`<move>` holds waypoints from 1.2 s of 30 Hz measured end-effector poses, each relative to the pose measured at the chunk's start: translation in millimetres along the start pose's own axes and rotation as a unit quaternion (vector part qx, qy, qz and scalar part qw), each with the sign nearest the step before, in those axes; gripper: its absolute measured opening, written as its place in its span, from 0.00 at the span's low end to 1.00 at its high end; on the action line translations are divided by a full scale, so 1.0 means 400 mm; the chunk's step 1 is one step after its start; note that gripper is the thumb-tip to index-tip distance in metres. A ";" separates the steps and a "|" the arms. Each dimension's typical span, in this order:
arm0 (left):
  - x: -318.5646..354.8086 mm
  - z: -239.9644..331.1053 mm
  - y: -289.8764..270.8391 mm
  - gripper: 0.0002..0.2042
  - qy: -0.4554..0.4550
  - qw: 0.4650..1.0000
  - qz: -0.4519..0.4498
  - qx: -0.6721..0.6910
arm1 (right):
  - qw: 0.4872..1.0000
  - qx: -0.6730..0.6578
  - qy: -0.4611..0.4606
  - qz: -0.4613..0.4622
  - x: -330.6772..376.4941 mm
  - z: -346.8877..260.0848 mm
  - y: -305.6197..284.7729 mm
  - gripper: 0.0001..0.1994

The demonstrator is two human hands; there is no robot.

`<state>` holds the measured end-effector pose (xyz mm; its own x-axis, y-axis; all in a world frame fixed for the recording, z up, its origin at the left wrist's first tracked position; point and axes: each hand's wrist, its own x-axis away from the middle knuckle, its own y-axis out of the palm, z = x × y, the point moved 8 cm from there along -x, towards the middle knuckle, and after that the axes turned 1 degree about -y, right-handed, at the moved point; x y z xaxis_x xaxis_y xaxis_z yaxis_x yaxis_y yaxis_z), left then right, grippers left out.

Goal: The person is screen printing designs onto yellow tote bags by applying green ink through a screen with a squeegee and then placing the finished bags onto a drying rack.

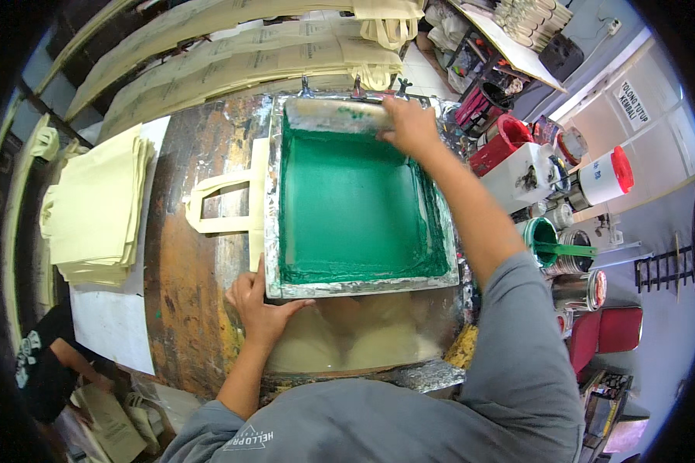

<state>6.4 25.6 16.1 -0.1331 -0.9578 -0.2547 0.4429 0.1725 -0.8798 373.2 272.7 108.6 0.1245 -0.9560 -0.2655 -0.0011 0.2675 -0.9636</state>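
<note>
A screen-printing frame point(363, 290) lies flat on the worn table in front of me, its mesh point(351, 208) covered in green ink. At the frame's far end, my right hand point(411, 127) is closed around the right end of a pale, green-stained squeegee point(336, 116). My left hand point(261, 307) rests at the near left corner, thumb and index finger spread along the frame's edges. From under the frame's left side sticks out a cream tote bag point(259, 193) with its handle loop point(216, 224); the rest of the bag is hidden.
A stack of cream bags point(96, 208) lies on a white sheet at the left. Racks of bags point(239, 65) stand beyond the table. Ink containers, including a green tub point(539, 231), crowd the right side. Another person point(50, 363) handles bags at lower left.
</note>
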 end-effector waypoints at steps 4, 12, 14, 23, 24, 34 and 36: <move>-0.118 0.034 -0.109 0.63 0.031 0.994 0.073 0.081 | 0.999 0.032 -0.005 0.002 -0.041 0.022 -0.046 0.27; -0.848 0.316 0.044 0.44 0.265 0.943 0.188 -0.071 | 0.995 0.058 -0.031 0.069 -0.122 0.015 0.066 0.28; -0.940 0.310 0.160 0.42 0.206 0.971 0.047 -0.116 | 0.997 0.060 -0.037 0.025 -0.142 0.028 0.072 0.28; -0.768 0.327 0.132 0.36 0.286 0.935 0.197 -0.075 | 0.998 0.033 -0.059 0.003 0.014 -0.002 0.037 0.27; -0.744 0.326 0.126 0.37 0.284 0.935 0.196 -0.079 | 0.998 0.036 -0.060 0.007 0.043 -0.015 0.027 0.26; -0.472 0.333 0.048 0.36 0.254 0.954 0.110 -0.111 | 0.998 0.013 -0.040 -0.043 0.316 -0.128 -0.061 0.26; -0.388 0.321 0.024 0.36 0.235 0.962 0.074 -0.118 | 0.997 -0.010 -0.047 -0.056 0.393 -0.173 -0.088 0.26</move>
<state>145.2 146.5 98.8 -0.4940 -0.7190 -0.4889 0.2821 0.3994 -0.8723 324.3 104.8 98.4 0.2180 -0.9638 -0.1532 -0.0008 0.1568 -0.9876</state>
